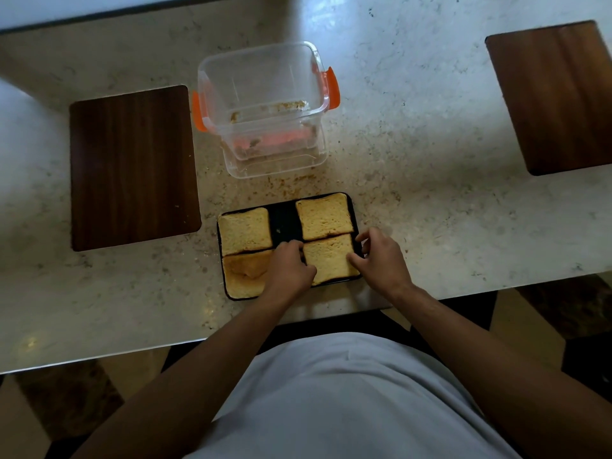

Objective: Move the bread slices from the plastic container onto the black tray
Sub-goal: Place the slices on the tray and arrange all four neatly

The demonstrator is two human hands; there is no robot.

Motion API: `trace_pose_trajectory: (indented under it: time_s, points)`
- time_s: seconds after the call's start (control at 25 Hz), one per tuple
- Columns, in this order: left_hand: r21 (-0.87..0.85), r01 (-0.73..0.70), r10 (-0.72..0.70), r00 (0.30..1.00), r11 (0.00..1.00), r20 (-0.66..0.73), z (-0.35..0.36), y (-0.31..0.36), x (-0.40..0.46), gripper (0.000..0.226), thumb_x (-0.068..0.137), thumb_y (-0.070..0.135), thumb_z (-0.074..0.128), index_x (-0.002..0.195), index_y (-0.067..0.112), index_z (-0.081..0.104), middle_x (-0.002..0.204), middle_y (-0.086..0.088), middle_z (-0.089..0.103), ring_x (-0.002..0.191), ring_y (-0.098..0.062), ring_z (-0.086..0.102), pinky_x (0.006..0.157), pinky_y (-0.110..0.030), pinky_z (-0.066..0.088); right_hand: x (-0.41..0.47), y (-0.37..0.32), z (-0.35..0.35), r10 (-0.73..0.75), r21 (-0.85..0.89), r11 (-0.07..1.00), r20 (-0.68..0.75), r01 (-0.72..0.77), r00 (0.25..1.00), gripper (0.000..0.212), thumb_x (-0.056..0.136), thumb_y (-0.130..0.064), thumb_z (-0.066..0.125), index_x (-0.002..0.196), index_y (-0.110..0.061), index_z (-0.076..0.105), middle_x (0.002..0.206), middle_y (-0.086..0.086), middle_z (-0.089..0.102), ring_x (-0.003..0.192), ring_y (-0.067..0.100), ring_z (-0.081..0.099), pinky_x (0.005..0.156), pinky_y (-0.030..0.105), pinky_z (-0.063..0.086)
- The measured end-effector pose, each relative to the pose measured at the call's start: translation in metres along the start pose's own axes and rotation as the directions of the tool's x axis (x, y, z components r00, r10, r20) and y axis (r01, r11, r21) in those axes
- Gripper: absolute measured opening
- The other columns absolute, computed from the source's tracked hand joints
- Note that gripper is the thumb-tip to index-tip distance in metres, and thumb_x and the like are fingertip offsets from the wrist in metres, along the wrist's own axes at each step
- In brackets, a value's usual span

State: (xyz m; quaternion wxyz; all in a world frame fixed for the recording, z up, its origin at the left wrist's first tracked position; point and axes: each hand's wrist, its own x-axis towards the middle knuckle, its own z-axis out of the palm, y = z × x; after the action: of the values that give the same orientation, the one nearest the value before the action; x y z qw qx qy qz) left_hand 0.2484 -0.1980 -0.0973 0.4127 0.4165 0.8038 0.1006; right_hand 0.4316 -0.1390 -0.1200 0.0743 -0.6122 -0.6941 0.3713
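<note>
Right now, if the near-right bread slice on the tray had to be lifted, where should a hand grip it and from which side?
By judgement, pinch the near-right bread slice at its right edge, coming from the right. It lies flat on the black tray, its far edge butts the slice behind, and the left hand covers its left edge. The right hand is already there.

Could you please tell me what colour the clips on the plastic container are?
Orange clips, one on each side of the container; head view.

No readable text, label, brand or number appears on anything here.
</note>
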Motion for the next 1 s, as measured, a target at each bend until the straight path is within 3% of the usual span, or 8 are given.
trace_pose_trajectory:
  time_s: [0.28, 0.6, 0.72, 0.84, 1.0]
  points:
    - [-0.011, 0.005, -0.005, 1.000, 1.000, -0.003, 0.005, 0.007, 0.003, 0.051, 0.081, 0.012, 0.071, 0.130, 0.007, 0.058, 0.113, -0.009, 0.056, 0.093, -0.025, 0.062, 0.085, -0.045, 0.056, 0.000, 0.007, -0.005, 0.047, 0.060, 0.997, 0.010, -0.048, 0.999, 0.029, 0.083, -0.025, 0.078, 0.104, -0.019, 0.059, 0.083, -0.002, 0.063, 0.081, 0.016, 0.062, 0.074, 0.038, 0.054]
    - [-0.063, 0.019, -0.019, 1.000, 0.998, -0.005, 0.005, 0.005, 0.005, 0.056, 0.083, 0.014, 0.070, 0.136, 0.009, 0.054, 0.118, -0.009, 0.061, 0.098, -0.023, 0.062, 0.085, -0.037, 0.054, 0.001, 0.007, -0.006, 0.036, 0.072, 0.997, 0.021, -0.037, 0.999, 0.028, 0.084, -0.023, 0.077, 0.106, -0.020, 0.059, 0.080, -0.004, 0.062, 0.078, 0.013, 0.062, 0.072, 0.034, 0.054]
    - [-0.094, 0.037, -0.041, 0.998, 0.995, -0.044, 0.006, 0.005, 0.003, 0.052, 0.084, 0.011, 0.069, 0.134, 0.009, 0.055, 0.100, 0.000, 0.062, 0.091, -0.019, 0.063, 0.076, -0.034, 0.053, 0.002, 0.007, -0.007, 0.030, 0.066, 0.997, 0.026, -0.032, 0.999, 0.030, 0.084, -0.022, 0.077, 0.107, -0.019, 0.059, 0.082, -0.003, 0.063, 0.078, 0.014, 0.063, 0.072, 0.036, 0.055]
    - [-0.143, 0.072, -0.078, 0.996, 0.987, -0.036, 0.007, 0.004, 0.005, 0.067, 0.085, 0.012, 0.068, 0.146, 0.009, 0.041, 0.090, 0.006, 0.059, 0.092, -0.021, 0.062, 0.077, -0.034, 0.051, 0.003, 0.005, -0.007, 0.017, 0.066, 0.998, 0.032, -0.019, 0.999, 0.036, 0.084, -0.023, 0.076, 0.115, -0.018, 0.058, 0.086, -0.003, 0.064, 0.080, 0.014, 0.063, 0.072, 0.034, 0.055]
    - [-0.098, 0.067, -0.068, 0.998, 0.993, -0.009, 0.008, 0.004, 0.011, 0.064, 0.083, 0.017, 0.070, 0.142, 0.012, 0.047, 0.106, -0.007, 0.062, 0.095, -0.024, 0.062, 0.078, -0.037, 0.052, 0.004, 0.002, -0.006, 0.005, 0.068, 0.998, 0.034, -0.008, 0.999, 0.038, 0.086, -0.027, 0.074, 0.119, -0.018, 0.056, 0.087, -0.005, 0.063, 0.079, 0.011, 0.063, 0.071, 0.029, 0.053]
